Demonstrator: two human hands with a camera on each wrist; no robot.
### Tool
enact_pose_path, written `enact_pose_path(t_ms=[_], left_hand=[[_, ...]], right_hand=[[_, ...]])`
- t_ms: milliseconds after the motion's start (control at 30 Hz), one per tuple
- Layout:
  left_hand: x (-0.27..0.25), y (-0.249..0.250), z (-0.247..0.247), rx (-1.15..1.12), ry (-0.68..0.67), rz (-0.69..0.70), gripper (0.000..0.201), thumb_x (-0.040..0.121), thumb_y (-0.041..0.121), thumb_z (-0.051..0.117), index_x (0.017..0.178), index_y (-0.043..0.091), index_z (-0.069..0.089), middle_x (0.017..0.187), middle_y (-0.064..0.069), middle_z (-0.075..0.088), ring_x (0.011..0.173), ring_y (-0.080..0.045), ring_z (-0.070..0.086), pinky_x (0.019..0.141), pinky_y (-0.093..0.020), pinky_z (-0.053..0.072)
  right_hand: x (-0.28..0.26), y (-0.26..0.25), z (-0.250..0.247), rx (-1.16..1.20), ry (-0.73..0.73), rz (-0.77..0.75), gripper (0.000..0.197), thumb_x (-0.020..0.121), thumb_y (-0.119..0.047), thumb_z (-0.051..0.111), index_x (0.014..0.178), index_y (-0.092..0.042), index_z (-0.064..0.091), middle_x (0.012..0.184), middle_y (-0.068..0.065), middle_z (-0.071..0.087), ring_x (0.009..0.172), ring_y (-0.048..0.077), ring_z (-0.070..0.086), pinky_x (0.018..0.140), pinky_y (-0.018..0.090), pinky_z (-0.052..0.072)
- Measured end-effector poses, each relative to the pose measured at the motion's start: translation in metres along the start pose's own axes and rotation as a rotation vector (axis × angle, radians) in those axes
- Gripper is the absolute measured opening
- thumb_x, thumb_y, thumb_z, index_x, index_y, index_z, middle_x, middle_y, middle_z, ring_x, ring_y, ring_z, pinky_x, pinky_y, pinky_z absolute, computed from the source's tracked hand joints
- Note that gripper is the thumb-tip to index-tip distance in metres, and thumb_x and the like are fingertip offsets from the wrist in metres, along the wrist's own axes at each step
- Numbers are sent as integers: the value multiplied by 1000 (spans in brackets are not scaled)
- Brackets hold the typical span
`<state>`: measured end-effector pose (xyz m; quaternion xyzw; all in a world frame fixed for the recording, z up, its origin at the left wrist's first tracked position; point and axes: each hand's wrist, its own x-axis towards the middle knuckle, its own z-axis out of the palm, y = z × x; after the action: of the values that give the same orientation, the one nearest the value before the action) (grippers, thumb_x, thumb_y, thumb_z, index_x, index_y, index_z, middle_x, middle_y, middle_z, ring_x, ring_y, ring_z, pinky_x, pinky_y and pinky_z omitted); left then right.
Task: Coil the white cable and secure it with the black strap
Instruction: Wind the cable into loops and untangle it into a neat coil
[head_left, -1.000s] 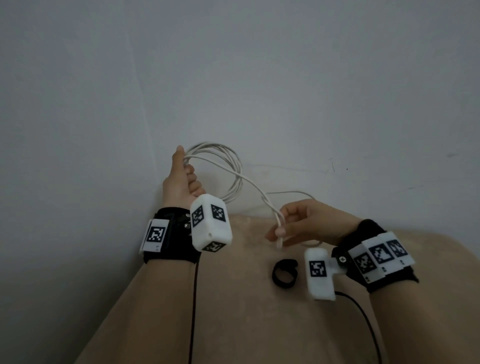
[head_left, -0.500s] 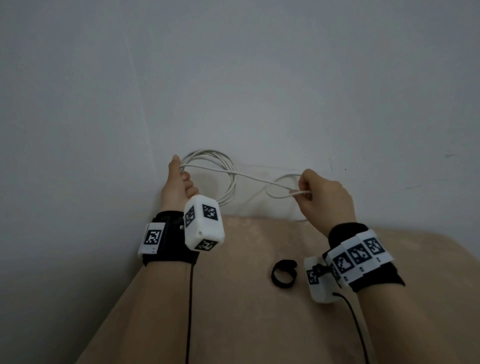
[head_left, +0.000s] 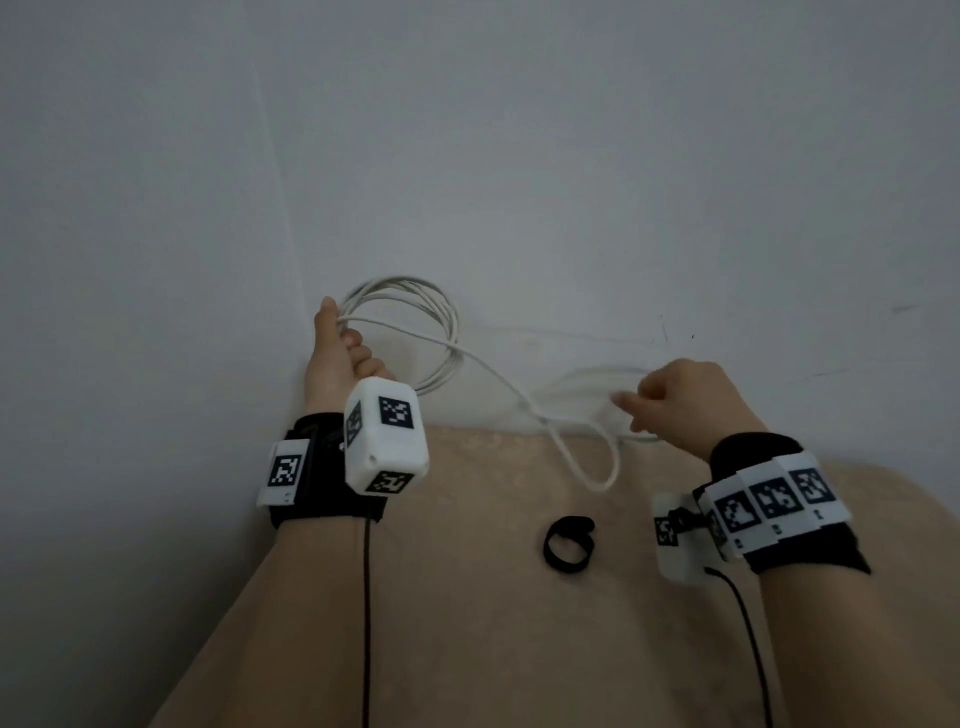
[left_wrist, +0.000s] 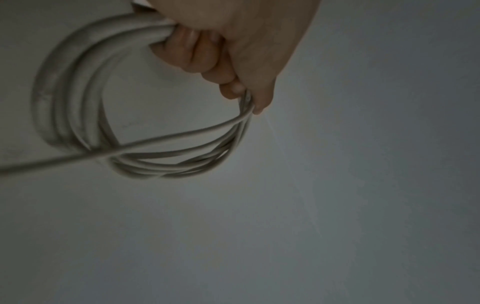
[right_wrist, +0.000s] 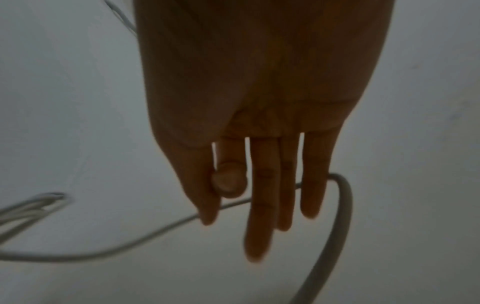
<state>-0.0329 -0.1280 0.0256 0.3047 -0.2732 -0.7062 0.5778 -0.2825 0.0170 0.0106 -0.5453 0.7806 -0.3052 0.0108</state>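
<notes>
the white cable (right_wrist: 145, 234) blurs beside the right hand (head_left: 685, 405), its end hidden behind the fingers (right_wrist: 259, 205).

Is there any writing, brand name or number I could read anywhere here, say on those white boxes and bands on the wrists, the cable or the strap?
No readable text in any view.
Wrist boxes and bands: only black-and-white square code patterns; the tiny marks beneath them are too small to read.
White cable: no print visible; blurred in the wrist views.
Black strap: plain, no label visible.
</notes>
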Motion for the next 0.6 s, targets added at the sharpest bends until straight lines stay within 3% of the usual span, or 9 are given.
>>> enact_pose_path(t_ms=[67,133,200,300,367,500,600], left_hand=[[-3,5,-1,-43,-10,0,54,93,53,51,57,21,26,36,9,19,26,-6,15,30,-14,16],[-3,6,0,-37,-9,8,54,92,53,51,57,21,26,36,9,19,27,-6,15,31,-14,16],[-2,3,4,2,-5,18,53,91,53,53,57,21,27,36,9,19,27,-6,15,31,-15,16],[-3,-2,10,22,-8,13,53,90,54,55,57,21,29,36,9,19,28,-6,16,31,-16,16],[-3,-3,12,20,-20,-3,53,90,54,54,57,21,28,36,9,19,28,-6,15,30,-15,16],[-5,-1,12,-4,-56,-35,54,91,54,53,56,21,27,37,9,19,27,-6,16,30,-13,17],[-7,-1,14,-6,-70,-50,55,90,55,53,56,21,27,37,9,18,27,-6,16,31,-13,17]], right_hand=[[0,7,0,40,-29,43,47,92,-34,58,68,6,69,45,-8,59,54,19,56,53,26,45],[2,9,3,205,43,31,45,93,-36,55,65,-3,70,58,-6,67,66,21,65,68,32,53],[2,0,6,363,47,14,45,94,-41,52,66,-12,72,72,-3,73,77,14,68,81,34,53],[1,-19,12,477,-197,-7,49,91,-54,48,73,-19,77,86,-9,75,92,2,64,83,24,40],[-1,-27,19,457,-316,-33,45,87,-59,50,79,-24,78,95,-15,72,102,0,59,86,24,38],[-3,-39,35,324,-338,-145,26,84,-49,62,90,-26,74,92,-13,72,92,1,63,79,20,47],[0,-40,46,379,-156,-133,12,90,-28,60,93,-22,69,91,-5,72,82,8,69,74,24,51]])
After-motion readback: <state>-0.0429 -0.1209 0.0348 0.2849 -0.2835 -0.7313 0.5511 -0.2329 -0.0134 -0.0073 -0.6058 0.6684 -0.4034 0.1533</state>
